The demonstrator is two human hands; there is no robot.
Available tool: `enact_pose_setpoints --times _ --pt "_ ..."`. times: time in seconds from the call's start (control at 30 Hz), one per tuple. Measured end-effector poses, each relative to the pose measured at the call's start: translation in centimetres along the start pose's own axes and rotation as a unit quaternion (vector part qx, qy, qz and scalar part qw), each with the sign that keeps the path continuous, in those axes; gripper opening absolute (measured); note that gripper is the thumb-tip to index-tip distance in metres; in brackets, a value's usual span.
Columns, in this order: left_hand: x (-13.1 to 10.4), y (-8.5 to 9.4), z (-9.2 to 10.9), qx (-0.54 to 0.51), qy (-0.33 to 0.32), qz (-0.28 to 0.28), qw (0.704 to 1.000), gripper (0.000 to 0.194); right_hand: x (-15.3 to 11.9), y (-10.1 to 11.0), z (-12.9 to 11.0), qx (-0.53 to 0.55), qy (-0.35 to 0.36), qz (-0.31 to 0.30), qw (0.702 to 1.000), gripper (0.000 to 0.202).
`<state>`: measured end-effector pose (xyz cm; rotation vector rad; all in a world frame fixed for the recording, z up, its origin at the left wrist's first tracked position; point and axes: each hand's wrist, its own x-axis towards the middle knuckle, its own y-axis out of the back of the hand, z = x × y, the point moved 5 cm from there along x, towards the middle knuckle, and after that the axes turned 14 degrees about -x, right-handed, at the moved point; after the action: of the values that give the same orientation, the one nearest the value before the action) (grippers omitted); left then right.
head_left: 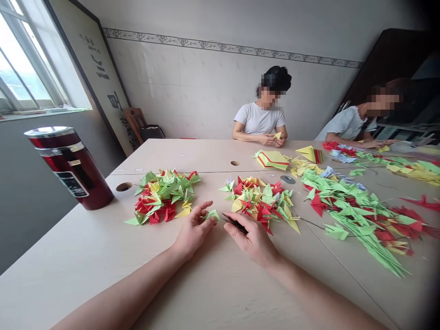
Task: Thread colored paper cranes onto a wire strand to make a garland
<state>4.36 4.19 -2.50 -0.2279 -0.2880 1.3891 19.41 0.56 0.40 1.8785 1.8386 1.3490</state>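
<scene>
My left hand (195, 229) pinches a small light-green folded paper piece (212, 214) between thumb and fingers. Just to its right, my right hand (252, 236) is closed around a slim black pointed tool (237, 223); its tip points left at the green paper, and I cannot tell its exact kind. Beyond my left hand lies a pile of green, red and yellow folded paper cranes (168, 195). A second mixed pile of paper cranes (261, 197) sits behind my right hand.
A dark red thermos (74, 169) stands at the left by a round table hole (124, 187). Long heaps of green and red paper pieces (354, 211) with dark strings cover the right. Paper stacks (272, 159) lie farther back. Two people (259, 119) sit across the table (206, 284), one folding yellow paper.
</scene>
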Motion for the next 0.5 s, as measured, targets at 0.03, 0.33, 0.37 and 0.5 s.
enact_pose_setpoints --times 0.03,0.33,0.37,0.5 --pt "-0.1 -0.1 0.0 0.001 0.004 -0.002 1.0 0.047 0.0 -0.2 0.1 -0.009 0.003 -0.002 1.0 0.028" --pt "-0.1 -0.4 -0.6 0.03 0.001 -0.034 0.999 0.027 -0.4 -1.4 0.7 -0.027 -0.013 -0.034 0.999 0.022" --pt "-0.1 -0.4 -0.6 0.03 0.002 -0.035 0.999 0.025 -0.4 -1.4 0.8 -0.023 -0.02 -0.036 0.999 0.021" --pt "-0.1 -0.7 -0.4 0.032 0.012 -0.055 0.998 0.023 -0.4 -1.6 0.9 -0.015 -0.037 -0.052 0.998 0.021"
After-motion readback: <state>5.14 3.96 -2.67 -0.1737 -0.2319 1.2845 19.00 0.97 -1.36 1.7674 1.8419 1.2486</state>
